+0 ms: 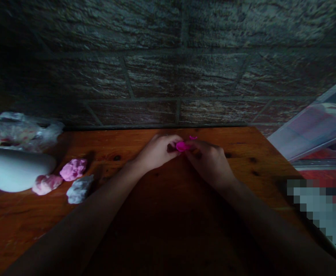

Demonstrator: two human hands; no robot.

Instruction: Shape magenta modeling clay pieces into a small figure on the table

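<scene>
I have the left hand (162,152) and right hand (212,161) pinching a magenta piece (181,147), a pink lump (73,169) at its nine o'clock.

A dim, brick-patterned wall (153,76) is fronted by a wooden tabletop (259,153); its upper left is swallowed by shadow.

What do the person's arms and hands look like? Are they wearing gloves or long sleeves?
No gloves! The left hand and right hand are bare. The left forearm and right forearm look slim, with no sleeves, watch or bracelet to be seen. The picture is too dim to tell about rings or small marks.
</scene>
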